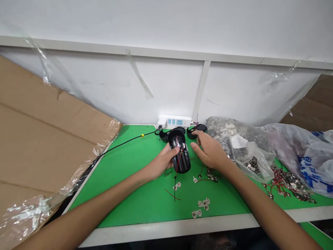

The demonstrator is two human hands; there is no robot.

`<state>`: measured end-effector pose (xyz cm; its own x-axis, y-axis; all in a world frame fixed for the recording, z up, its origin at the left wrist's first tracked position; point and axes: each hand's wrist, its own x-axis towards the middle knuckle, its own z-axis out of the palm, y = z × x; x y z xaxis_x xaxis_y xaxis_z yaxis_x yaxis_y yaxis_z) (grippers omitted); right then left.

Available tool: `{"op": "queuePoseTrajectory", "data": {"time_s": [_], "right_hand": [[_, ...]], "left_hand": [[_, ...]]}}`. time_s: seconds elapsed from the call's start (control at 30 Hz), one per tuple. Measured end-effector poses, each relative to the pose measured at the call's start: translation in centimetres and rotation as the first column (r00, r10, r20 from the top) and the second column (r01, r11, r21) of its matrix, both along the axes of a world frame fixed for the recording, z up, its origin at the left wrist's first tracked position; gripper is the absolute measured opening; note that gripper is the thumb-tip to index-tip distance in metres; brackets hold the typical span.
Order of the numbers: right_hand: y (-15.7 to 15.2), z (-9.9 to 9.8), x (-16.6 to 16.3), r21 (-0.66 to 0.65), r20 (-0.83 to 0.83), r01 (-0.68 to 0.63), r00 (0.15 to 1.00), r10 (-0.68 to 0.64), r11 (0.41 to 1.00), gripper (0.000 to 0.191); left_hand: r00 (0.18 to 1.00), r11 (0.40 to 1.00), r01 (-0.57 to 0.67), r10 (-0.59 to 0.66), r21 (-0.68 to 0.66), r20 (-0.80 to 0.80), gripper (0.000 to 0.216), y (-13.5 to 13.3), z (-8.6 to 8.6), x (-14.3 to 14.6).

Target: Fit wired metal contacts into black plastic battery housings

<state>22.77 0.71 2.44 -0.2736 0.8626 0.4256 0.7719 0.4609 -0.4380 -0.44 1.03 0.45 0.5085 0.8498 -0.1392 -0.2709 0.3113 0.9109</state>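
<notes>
My left hand [166,158] is closed around a black plastic housing [185,161], its thumb lying over the hollow inside. Thin red and black wires [179,160] run out of the housing and hang past its lower end. To the right of it, my right hand [209,149] is open, thumb and index finger apart, with nothing visible in it. Its index fingertip is close to another black housing [197,131] at the back; whether they touch I cannot tell. A further black housing [163,135] lies behind the held one, partly hidden.
A white power strip [187,121] stands against the wall with a black cable [125,141] plugged in. Metal battery contacts [204,203] lie scattered on the green table [130,205]. Plastic bags [226,133] and wired contacts [291,184] lie right; cardboard [47,132] leans left.
</notes>
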Motion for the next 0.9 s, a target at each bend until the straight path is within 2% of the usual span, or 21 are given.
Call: {"op": "queuePoseTrajectory", "data": {"time_s": [0.2, 0.33, 0.43, 0.67, 0.77, 0.9], "right_hand": [[0.4, -0.6, 1.9, 0.044, -0.047, 0.002, 0.999, 0.0, 0.999, 0.053], [0.9, -1.4, 1.7, 0.031, -0.018, -0.038, 0.999, 0.039, 0.999, 0.061], [0.7, -1.9, 1.1, 0.005, 0.005, -0.09, 0.996, 0.09, 0.996, 0.065], [-0.1, -1.5, 0.0, -0.045, 0.032, -0.141, 0.989, 0.143, 0.989, 0.06], [-0.1, -1.0, 0.3, -0.05, 0.071, -0.148, 0.986, 0.152, 0.988, 0.061], [-0.2, -1.0, 0.9, -0.087, 0.179, -0.209, 0.959, 0.221, 0.974, 0.072]], "left_hand": [[0.999, 1.0, -0.007, 0.008, -0.019, 0.043, 0.056, 0.0, 0.3, 0.0], [1.0, 1.0, 0.007, -0.007, -0.012, 0.007, 0.053, -0.1, 0.1, -0.1], [0.999, 1.0, 0.0, 0.001, -0.024, 0.036, 0.047, -0.2, 0.3, -0.1], [0.985, 0.981, -0.006, 0.039, -0.192, 0.171, 0.024, 0.7, 1.1, -0.5], [0.985, 0.967, -0.059, 0.096, -0.246, 0.14, 0.026, 1.0, 1.3, -0.8], [0.99, 0.972, -0.037, 0.067, -0.233, 0.122, 0.039, 0.7, 1.8, -1.1]]}}
